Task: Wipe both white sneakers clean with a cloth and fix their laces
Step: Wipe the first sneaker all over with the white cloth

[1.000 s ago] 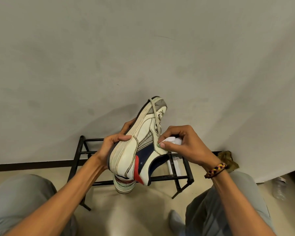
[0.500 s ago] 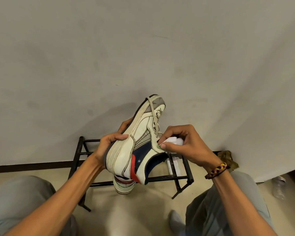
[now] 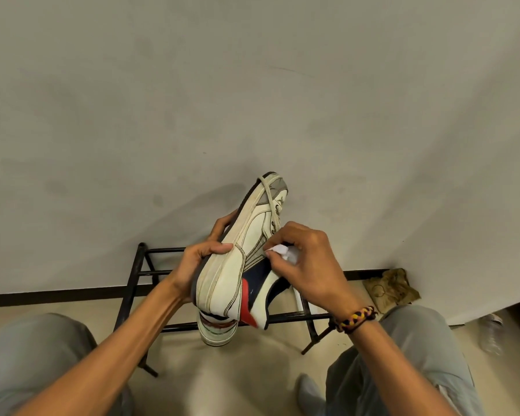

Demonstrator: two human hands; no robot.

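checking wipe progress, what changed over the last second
The right hand slid the white cloth a little toward the sneaker's heel, along its side. The left hand keeps gripping the sole, toe still pointing up. Second sneaker unmoved on the rack.

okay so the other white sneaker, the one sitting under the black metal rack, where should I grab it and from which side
Probably by the heel of the second white sneaker, coming from the front, your side. Only its heel end pokes out below the black metal rack's front bar; the rest sits hidden behind the raised white, navy and red sneaker, and the rack blocks other approaches.
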